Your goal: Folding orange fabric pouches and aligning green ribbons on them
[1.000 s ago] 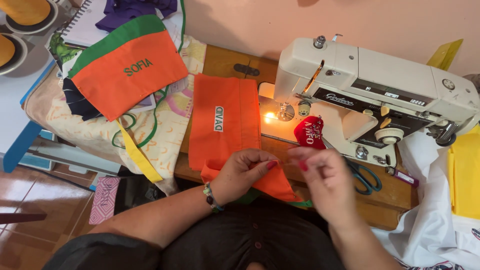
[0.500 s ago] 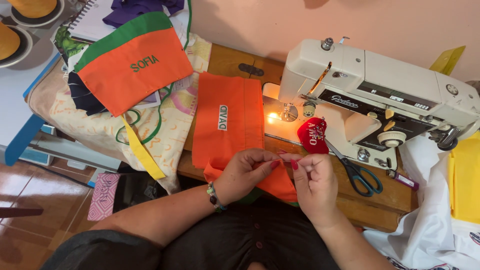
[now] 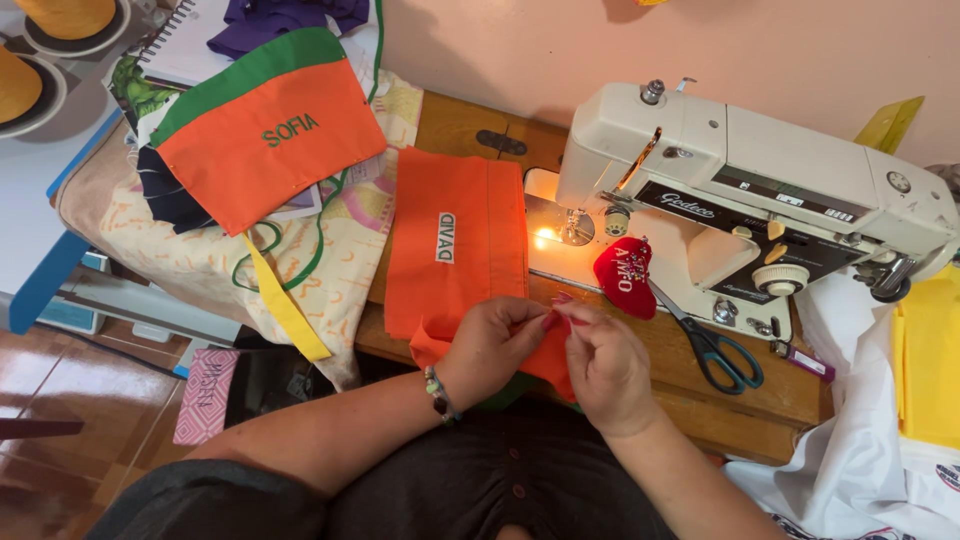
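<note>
Pinning of orange fabric point(image 3: 455, 250), judging by the pinch. Left hand point(image 3: 490, 345) and right hand point(image 3: 603, 365) nearly closed, fingertips gripping its near edge, just in front of the sewing machine point(image 3: 760, 190). Next: steady hold, careful push. Flat, hemmed, white label at centre.

Pale pink wall point(image 3: 480, 50), wooden sewing table point(image 3: 760, 385), reddish tiled floor point(image 3: 60, 380), small machine lamp point(image 3: 545, 238) lit

Matt orange cloth point(image 3: 455, 250), glossy cream sewing machine point(image 3: 800, 170), smooth varnished wooden table point(image 3: 690, 370).
</note>
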